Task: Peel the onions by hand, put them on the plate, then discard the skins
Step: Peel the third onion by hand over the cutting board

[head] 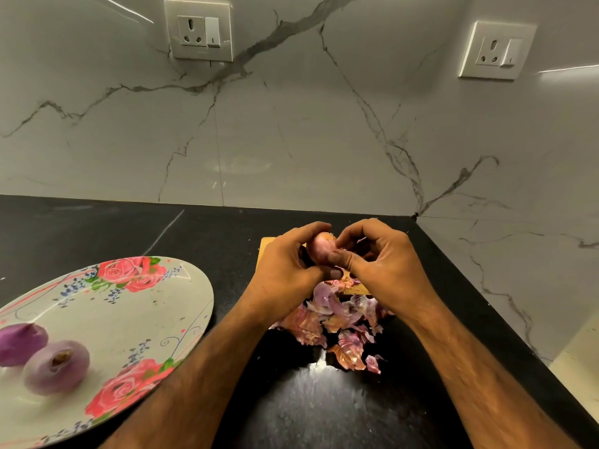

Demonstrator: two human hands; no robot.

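no readable text, label or number anywhere.

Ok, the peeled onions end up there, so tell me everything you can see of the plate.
The plate is a shallow, glossy dish, cream with pink roses, green leaves, blue sprigs and thin pink lines. It lies flat on the black counter at the left, cut off by the frame's edges. Two peeled purple onions rest on its left part, side by side. The left forearm passes its lower right rim; contact cannot be told.

Both hands, left hand (288,264) and right hand (376,264), grip an onion (319,249) above skins (340,328) on the bench (194,228); two peeled onions (55,366) lie on the plate (136,306).
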